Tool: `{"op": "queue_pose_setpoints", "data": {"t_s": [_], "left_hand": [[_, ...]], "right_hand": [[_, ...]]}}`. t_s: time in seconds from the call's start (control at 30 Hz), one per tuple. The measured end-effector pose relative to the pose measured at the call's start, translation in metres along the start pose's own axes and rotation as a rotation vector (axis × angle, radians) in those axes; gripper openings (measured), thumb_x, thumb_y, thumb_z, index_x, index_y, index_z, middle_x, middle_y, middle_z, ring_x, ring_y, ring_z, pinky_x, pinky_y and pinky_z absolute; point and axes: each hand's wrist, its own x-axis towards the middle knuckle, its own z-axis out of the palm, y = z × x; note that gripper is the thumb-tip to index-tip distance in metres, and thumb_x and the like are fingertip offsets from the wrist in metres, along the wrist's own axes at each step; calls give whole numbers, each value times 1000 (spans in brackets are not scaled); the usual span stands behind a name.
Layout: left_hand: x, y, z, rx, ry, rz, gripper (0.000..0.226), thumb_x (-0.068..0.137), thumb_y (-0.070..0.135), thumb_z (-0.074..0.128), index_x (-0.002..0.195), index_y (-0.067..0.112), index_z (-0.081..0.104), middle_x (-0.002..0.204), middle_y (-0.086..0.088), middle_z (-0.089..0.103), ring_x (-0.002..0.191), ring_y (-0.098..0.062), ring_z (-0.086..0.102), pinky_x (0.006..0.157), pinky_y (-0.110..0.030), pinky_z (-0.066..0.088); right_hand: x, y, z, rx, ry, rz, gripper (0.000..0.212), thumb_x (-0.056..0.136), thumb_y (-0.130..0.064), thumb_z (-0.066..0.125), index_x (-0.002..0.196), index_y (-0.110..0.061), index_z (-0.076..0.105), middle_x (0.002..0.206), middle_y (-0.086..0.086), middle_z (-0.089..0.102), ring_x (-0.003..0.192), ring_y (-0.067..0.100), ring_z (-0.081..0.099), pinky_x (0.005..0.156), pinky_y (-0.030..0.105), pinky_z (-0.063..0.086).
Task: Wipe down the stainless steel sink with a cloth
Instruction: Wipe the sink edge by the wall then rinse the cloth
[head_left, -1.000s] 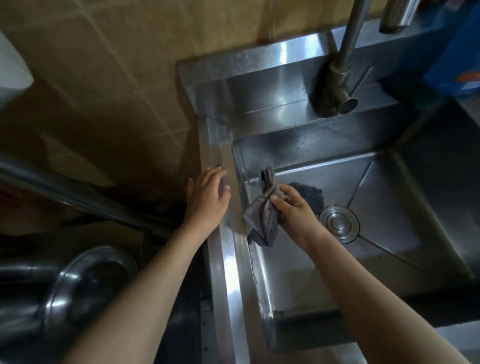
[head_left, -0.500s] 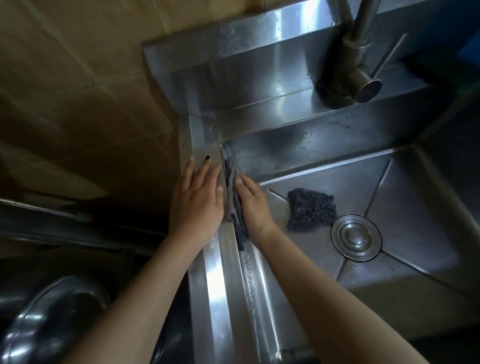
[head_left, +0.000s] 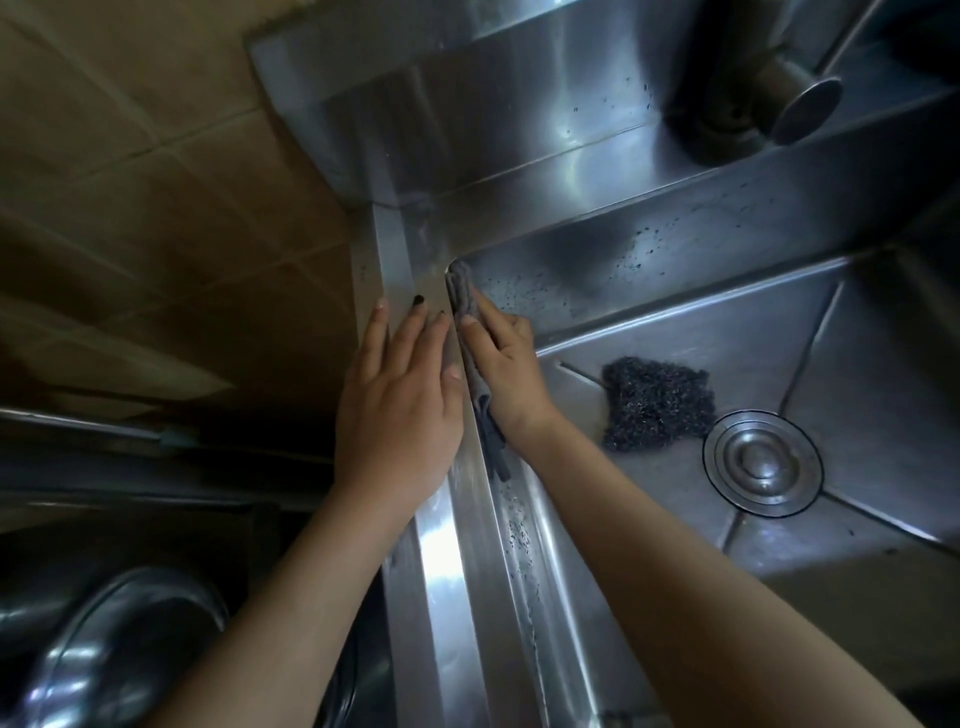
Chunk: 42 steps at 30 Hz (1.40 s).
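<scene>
The stainless steel sink (head_left: 649, 270) fills the right of the view, its walls flecked with dark specks. A grey cloth (head_left: 464, 296) lies flat against the inside of the sink's left wall, near the far left corner. My right hand (head_left: 506, 369) presses the cloth against that wall with straight fingers. On the sink's left rim (head_left: 441, 551) my left hand (head_left: 400, 405) rests flat, fingers straight, right beside the cloth.
A dark steel-wool scourer (head_left: 657, 402) lies on the sink floor next to the round drain (head_left: 762, 462). The tap base (head_left: 748, 104) stands at the back right. A tiled wall (head_left: 156, 182) is on the left, a metal bowl (head_left: 119, 649) at lower left.
My right hand carried the cloth from the sink floor up to the left wall and now presses it nearer the far corner. My left hand stayed on the rim. The camera moved closer.
</scene>
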Motion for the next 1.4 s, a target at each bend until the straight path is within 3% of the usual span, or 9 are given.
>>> {"op": "queue_pose_setpoints", "data": {"t_s": [0.13, 0.37, 0.5, 0.57, 0.67, 0.77, 1.1, 1.33, 1.4], "left_hand": [[0, 1, -1, 0, 1, 3, 50, 98, 33, 25, 145, 19, 23, 155, 0, 18, 143, -18, -5, 113, -27, -8], [-1, 2, -3, -18, -18, -20, 53, 95, 36, 22, 146, 20, 22, 155, 2, 16, 143, -16, -6, 113, -27, -5], [-1, 2, -3, -21, -24, -27, 52, 96, 35, 24, 146, 20, 22, 155, 3, 16, 143, -16, -6, 112, -27, -5], [-1, 2, -4, -19, -26, -24, 51, 97, 35, 24, 146, 20, 22, 155, 2, 17, 143, -17, -5, 112, -26, -6], [-1, 4, -4, -25, -20, -18, 52, 97, 35, 23, 146, 19, 23, 155, 1, 18, 143, -17, -3, 113, -27, -5], [-2, 4, -5, -15, 1, 2, 49, 98, 32, 23, 145, 15, 26, 154, -4, 22, 143, -20, 1, 114, -28, -3], [0, 3, -3, 7, -11, -8, 53, 96, 37, 18, 145, 17, 25, 154, -2, 20, 144, -20, -2, 113, -27, -4], [-1, 1, -1, -8, -4, -15, 50, 97, 34, 26, 145, 19, 25, 154, 1, 19, 144, -18, -2, 112, -28, -2], [-1, 1, -1, -11, -5, -17, 50, 97, 34, 26, 145, 19, 25, 154, 1, 19, 144, -18, -1, 113, -28, -2]], "right_hand": [[1, 11, 0, -28, 27, 42, 40, 98, -22, 44, 138, -25, 43, 113, 7, 39, 80, -33, 33, 72, -12, 20], [-15, 24, 1, 9, 52, 150, 35, 98, -20, 43, 132, -19, 52, 126, 11, 42, 98, 2, 46, 97, 8, 26], [-32, 19, -3, 60, 28, 164, 36, 98, -24, 45, 133, -25, 49, 120, 2, 36, 102, -5, 44, 81, -8, 24], [-37, 15, -5, 112, 33, 161, 36, 96, -27, 47, 132, -25, 50, 124, 4, 39, 116, 8, 45, 91, 0, 26], [-39, 1, -5, 159, 30, 119, 35, 95, -26, 50, 130, -21, 55, 129, 7, 47, 116, 2, 47, 105, 14, 30], [-34, -10, -3, 170, 35, 66, 36, 94, -22, 53, 129, -17, 56, 123, 12, 49, 99, -12, 46, 93, -1, 32], [-4, 8, 2, 98, 61, 48, 39, 95, -20, 50, 134, -20, 48, 121, 16, 43, 85, -21, 38, 74, -10, 23], [-16, 34, 1, 53, 56, 179, 40, 96, -24, 48, 137, -20, 47, 120, 7, 36, 112, 10, 39, 85, -2, 21], [-24, 32, -1, 62, 43, 176, 40, 96, -23, 49, 136, -20, 47, 123, 6, 37, 114, 9, 39, 86, -4, 23]]}}
